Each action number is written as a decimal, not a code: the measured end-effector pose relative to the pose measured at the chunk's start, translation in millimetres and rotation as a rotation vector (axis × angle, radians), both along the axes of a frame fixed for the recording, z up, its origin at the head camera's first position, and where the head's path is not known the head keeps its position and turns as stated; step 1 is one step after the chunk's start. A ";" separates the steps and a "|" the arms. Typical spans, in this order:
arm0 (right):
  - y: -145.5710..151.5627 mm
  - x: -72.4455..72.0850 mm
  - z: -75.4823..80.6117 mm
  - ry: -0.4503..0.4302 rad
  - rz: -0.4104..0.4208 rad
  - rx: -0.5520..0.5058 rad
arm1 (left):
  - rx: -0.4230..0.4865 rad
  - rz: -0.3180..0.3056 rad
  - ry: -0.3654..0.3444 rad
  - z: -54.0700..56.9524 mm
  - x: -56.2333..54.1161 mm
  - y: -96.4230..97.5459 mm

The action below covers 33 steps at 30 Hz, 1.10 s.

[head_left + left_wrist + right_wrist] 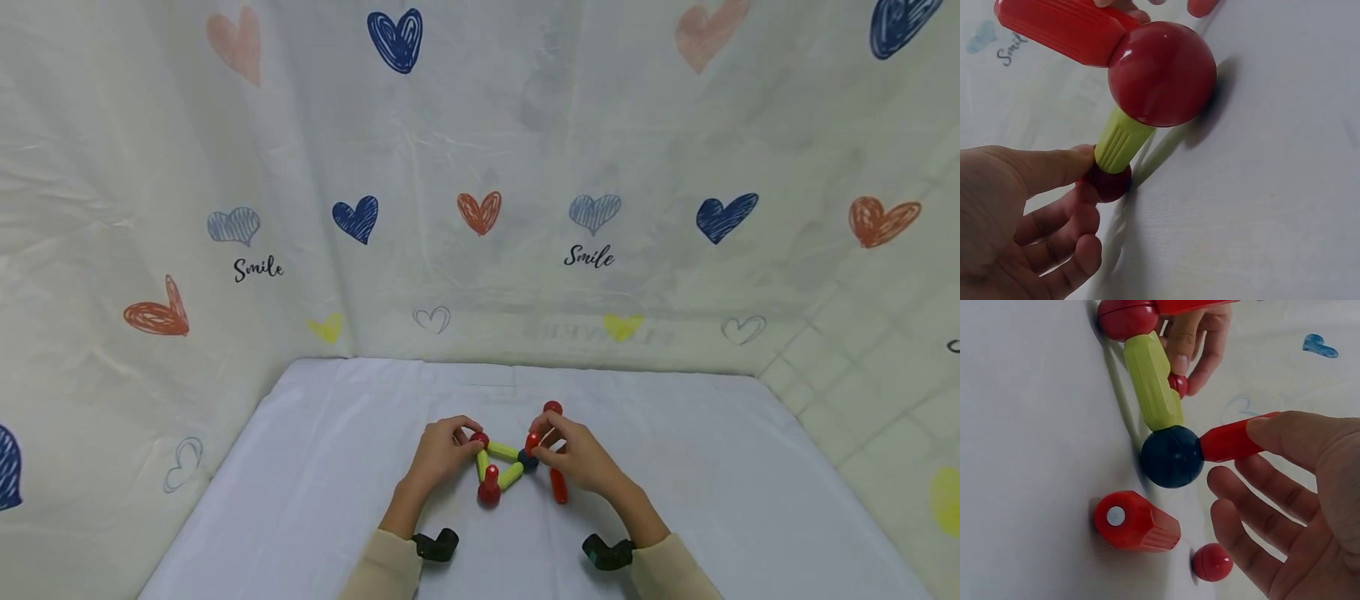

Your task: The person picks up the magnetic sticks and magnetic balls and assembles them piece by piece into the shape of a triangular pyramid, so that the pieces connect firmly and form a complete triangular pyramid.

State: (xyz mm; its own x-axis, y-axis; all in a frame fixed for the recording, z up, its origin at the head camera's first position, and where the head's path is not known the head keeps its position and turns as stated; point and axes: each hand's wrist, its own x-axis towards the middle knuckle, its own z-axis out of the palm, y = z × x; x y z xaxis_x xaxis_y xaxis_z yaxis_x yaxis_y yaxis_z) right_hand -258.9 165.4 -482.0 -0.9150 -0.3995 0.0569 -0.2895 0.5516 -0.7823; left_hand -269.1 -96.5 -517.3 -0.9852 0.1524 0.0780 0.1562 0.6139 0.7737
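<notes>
A triangle of yellow-green magnetic rods (503, 451) lies on the table, with balls at its corners. My left hand (438, 454) pinches the far-left red ball (1112, 184), its thumb against a rod's end. The near red ball (489, 494) bears a red rod (1066, 28) standing upright. At the right corner is a dark blue ball (1172, 456). My right hand (583, 454) pinches another red rod (1230, 440) between thumb and finger; its lower end touches the blue ball. The other fingers of that hand are loosely bent.
Right of the triangle lies a loose red rod (558, 487), a metal disc showing in its end. A loose red ball (552, 407) sits farther back, behind my right hand. A white cloth covers the table (360, 417); a heart-print curtain (510, 283) hangs behind.
</notes>
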 end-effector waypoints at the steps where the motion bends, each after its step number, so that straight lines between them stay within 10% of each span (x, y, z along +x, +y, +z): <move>1: 1.1 -0.3 0.5 -0.002 0.010 0.005 | 0.004 -0.005 0.003 -0.4 -0.1 0.3; 8: 17.2 -4.3 2.5 -0.020 0.041 0.118 | 0.012 -0.059 -0.036 -2.5 -0.5 0.9; 21: 25.1 -3.0 -5.6 -0.254 0.027 0.303 | 0.005 -0.368 -0.202 4.8 2.3 -11.4; 33: 24.0 -2.6 -5.1 -0.239 -0.085 0.371 | -0.040 -0.327 -0.148 0.5 1.5 -5.0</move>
State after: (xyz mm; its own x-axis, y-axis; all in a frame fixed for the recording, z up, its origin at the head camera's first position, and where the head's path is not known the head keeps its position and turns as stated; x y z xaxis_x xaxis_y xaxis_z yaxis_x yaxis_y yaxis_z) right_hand -261.6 189.4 -487.2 -0.9152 -0.2762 -0.2935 -0.0662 0.8214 -0.5665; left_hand -267.6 -101.5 -516.8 -0.8838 0.4619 -0.0744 0.2374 0.5799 0.7793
